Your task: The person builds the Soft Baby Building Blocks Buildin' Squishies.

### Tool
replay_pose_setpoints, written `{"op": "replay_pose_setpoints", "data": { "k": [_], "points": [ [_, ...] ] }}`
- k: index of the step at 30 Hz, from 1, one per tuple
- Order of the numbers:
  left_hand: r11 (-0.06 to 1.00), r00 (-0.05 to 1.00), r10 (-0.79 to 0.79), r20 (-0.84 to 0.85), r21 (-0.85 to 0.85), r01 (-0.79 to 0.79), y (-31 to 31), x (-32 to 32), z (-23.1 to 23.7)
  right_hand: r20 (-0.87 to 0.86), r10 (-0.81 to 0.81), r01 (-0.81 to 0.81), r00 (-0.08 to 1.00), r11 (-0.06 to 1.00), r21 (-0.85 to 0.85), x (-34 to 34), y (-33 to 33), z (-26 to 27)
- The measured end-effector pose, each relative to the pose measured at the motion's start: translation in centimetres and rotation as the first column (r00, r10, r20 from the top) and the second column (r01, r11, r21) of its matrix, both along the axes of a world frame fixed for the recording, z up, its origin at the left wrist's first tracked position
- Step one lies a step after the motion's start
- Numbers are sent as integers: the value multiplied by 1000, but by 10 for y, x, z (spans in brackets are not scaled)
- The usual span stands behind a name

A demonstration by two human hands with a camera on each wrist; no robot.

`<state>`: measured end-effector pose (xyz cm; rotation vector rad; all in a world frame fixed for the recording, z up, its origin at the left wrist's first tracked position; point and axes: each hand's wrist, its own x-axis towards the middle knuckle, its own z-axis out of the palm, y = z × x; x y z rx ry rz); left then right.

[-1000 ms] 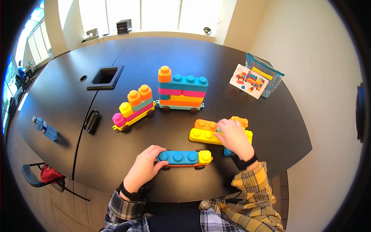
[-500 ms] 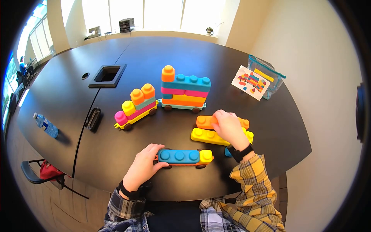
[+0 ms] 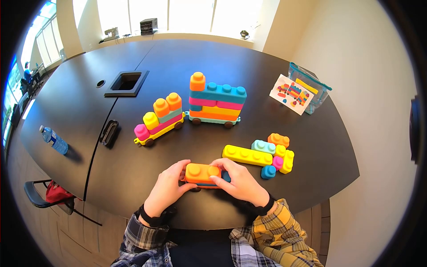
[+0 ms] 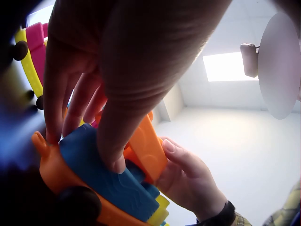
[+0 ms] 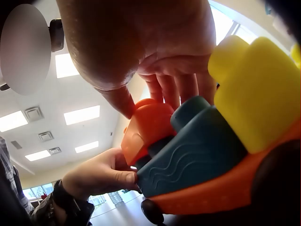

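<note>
An orange two-stud block (image 3: 202,172) sits tilted just above the studs of a long blue block (image 5: 197,150), partly nested among them. My right hand (image 3: 243,183) pinches that orange block between thumb and fingers. With thumb on one side and fingers on the other, my left hand (image 3: 165,189) grips the blue block at its left end. Under the blue block is an orange wheeled base (image 4: 61,174). A yellow block (image 5: 261,94) stands at the base's other end, hidden by my right hand in the head view.
Right of my hands lie loose blocks: a long yellow one (image 3: 247,155), a light teal one (image 3: 263,146), an orange one (image 3: 279,139) and several others. Two built wagons, one yellow-based (image 3: 161,129) and one teal-based (image 3: 216,107), stand beyond. A picture card (image 3: 293,94) leans on a clear bag (image 3: 318,100).
My right hand has picked up an orange block from the loose pile and carried it left and nearer, over the blue block. The left hand stays at the blue block's left end.
</note>
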<state>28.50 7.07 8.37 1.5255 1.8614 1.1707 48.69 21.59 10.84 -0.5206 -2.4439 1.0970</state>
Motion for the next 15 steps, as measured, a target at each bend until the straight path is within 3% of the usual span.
{"op": "replay_pose_setpoints", "data": {
  "k": [4,6,15],
  "points": [
    [999,995,-13,99,37,9,-2,3,9,-55,38,-35,998,998,61,-2,0,-6],
    [996,997,-80,-8,31,81,-3,2,15,-68,58,-53,996,996,75,-3,0,-6],
    [994,994,-106,1,-11,106,-1,-2,13,-70,55,-45,996,991,128,-3,-1,-7]
  ]
}}
